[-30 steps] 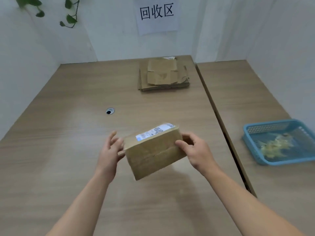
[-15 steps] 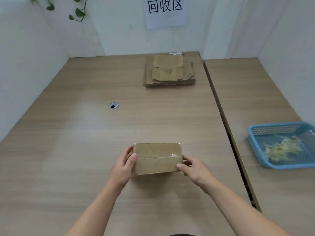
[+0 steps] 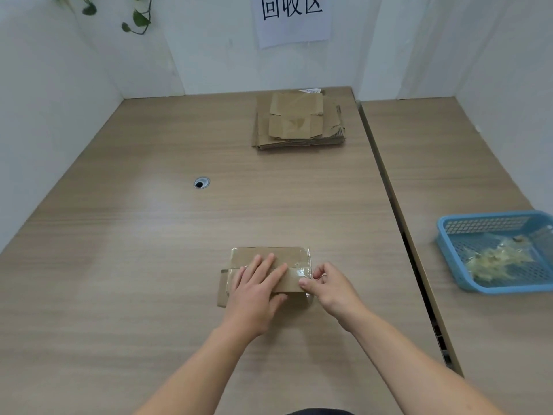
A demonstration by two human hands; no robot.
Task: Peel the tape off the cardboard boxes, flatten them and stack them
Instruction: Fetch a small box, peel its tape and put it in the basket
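Observation:
A small brown cardboard box (image 3: 269, 256) sits on the wooden table (image 3: 119, 265) in front of me, with clear tape (image 3: 300, 270) running along its top seam. My left hand (image 3: 257, 289) lies flat on the box top with straight fingers, pressing it down. At the box's right end my right hand (image 3: 326, 283) has its fingers curled and pinches the end of the tape. A stack of flattened cardboard boxes (image 3: 299, 121) lies at the far side of the table.
A blue plastic basket (image 3: 449, 235) with crumpled peeled tape stands on the adjoining table at the right. A cable hole (image 3: 201, 183) is in the tabletop to the left of centre. White walls close in at the left, back and right.
The box was held tilted in the air, then set down on the table. My left hand moved from its left side onto the top; my right hand went to the tape at the right end.

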